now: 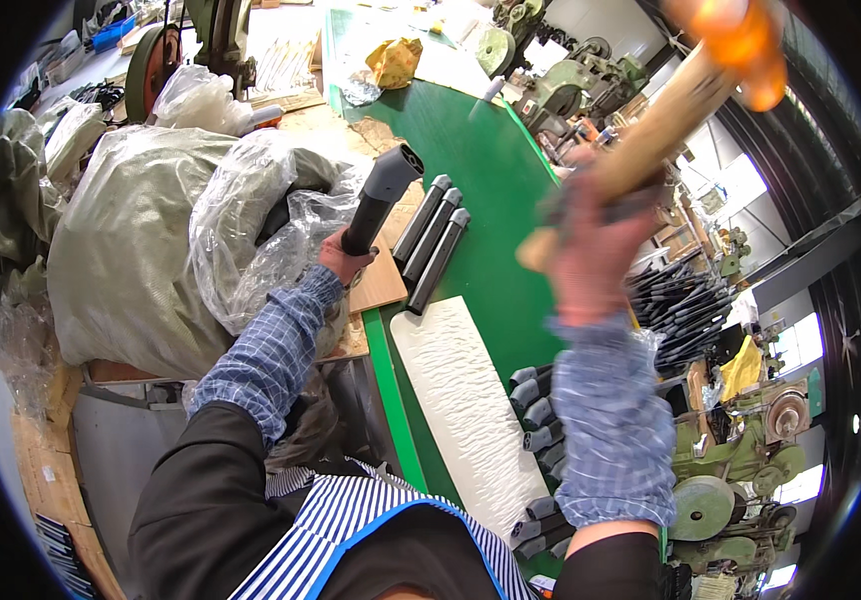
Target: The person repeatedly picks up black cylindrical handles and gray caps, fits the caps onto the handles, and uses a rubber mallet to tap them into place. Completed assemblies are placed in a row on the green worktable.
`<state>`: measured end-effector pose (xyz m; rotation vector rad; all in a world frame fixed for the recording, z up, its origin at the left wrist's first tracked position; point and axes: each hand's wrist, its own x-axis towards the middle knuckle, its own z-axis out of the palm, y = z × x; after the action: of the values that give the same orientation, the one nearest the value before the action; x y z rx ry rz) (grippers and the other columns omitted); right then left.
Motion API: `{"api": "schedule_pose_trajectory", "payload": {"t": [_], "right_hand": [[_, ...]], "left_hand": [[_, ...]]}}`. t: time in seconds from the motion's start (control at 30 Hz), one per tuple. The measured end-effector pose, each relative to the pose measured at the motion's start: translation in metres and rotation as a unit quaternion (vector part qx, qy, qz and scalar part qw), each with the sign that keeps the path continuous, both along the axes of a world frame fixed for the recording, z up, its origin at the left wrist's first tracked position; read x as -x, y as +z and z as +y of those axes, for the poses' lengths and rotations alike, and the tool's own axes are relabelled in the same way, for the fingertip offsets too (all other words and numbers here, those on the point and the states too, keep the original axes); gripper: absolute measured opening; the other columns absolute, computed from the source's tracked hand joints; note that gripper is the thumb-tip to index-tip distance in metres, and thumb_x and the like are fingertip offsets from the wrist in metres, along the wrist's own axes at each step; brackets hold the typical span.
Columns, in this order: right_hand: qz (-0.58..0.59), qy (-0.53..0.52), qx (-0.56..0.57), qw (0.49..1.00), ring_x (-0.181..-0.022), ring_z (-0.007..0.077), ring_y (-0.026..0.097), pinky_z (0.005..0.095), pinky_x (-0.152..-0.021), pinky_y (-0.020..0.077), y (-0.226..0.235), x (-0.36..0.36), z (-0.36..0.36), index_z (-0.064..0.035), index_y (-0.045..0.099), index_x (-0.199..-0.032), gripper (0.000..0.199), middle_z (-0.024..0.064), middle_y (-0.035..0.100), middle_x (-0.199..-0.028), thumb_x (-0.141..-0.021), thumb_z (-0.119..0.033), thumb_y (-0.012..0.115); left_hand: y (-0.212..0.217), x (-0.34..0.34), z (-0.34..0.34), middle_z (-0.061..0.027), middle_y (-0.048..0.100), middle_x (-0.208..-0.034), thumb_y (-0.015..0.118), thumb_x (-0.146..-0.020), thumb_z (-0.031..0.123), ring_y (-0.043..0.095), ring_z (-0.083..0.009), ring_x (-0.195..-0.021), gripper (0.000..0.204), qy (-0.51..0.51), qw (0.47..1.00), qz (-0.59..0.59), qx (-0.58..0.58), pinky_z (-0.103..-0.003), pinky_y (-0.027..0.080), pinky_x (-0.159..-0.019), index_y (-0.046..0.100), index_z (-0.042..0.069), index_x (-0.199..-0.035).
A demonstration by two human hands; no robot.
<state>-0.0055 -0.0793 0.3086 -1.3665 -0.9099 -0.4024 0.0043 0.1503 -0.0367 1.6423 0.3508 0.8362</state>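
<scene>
My left hand [344, 257] is closed round a black tubular part with a grey angled end piece [394, 172], held upright beside the plastic bag. Raised at the right, my right hand [599, 240] grips the wooden handle of a mallet [671, 120]. The mallet's orange head [736, 45] is up near the top edge, smeared by motion. Three similar black parts with grey ends [431, 245] lie side by side on the green table [496, 270]. More black parts [541, 430] lie by my right forearm, partly hidden behind it.
A large woven sack [126, 260] with a clear plastic bag [251, 210] stands at the left. A long white textured pad [471, 410] lies on the table in front of me. Many black parts [681, 310] are piled at the right, near green machines [706, 505]. A yellow bundle [396, 62] sits farther back.
</scene>
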Motion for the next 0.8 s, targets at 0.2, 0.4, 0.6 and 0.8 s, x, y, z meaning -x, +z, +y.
{"api": "schedule_pose_trajectory", "payload": {"t": [0.2,0.4,0.6,0.8], "right_hand": [[0.030,-0.060,0.528,0.846,-0.085,0.0259,0.065,0.0427,-0.073,0.0542,-0.001,0.015,0.014,-0.0014,0.053,-0.124,0.049,0.0146,0.066,-0.099,-0.091,-0.034,0.066],[0.073,0.075,0.197,0.975,-0.069,0.0161,0.061,0.0313,-0.056,0.0511,0.011,-0.005,0.014,-0.0016,0.052,-0.130,0.035,0.0075,0.063,-0.089,-0.098,-0.016,0.057],[0.044,-0.062,0.535,0.841,-0.090,0.0352,0.068,0.0420,-0.085,0.0534,-0.059,0.001,0.001,-0.0018,0.052,-0.125,0.049,0.0241,0.067,-0.100,-0.085,-0.027,0.063],[0.274,-0.011,0.071,0.959,-0.051,0.0102,0.053,0.0265,-0.044,0.0435,0.002,0.021,-0.140,-0.0057,0.052,-0.107,0.028,0.0013,0.053,-0.073,-0.086,-0.006,0.071]], "left_hand": [[0.005,-0.006,-0.001,-0.0056,0.071,-0.091,0.086,-0.069,0.016,0.062,-0.0111,-0.081,0.047,0.016,0.999,0.004,-0.046,-0.032,0.053,-0.079,0.067,0.005,-0.111],[0.002,-0.003,0.001,-0.0044,0.070,-0.092,0.086,-0.067,0.012,0.061,-0.0117,-0.083,0.046,-0.005,0.999,0.043,0.007,-0.032,0.052,-0.078,0.064,0.004,-0.107],[-0.017,-0.010,0.008,-0.0074,0.071,-0.092,0.086,-0.066,0.017,0.063,-0.0145,-0.080,0.051,-0.007,0.999,0.033,-0.035,-0.035,0.054,-0.075,0.065,0.005,-0.111],[0.011,-0.014,-0.009,-0.0028,0.070,-0.087,0.087,-0.070,0.010,0.062,-0.0128,-0.079,0.040,-0.049,0.997,0.050,0.018,-0.032,0.054,-0.074,0.066,0.003,-0.105]]}}
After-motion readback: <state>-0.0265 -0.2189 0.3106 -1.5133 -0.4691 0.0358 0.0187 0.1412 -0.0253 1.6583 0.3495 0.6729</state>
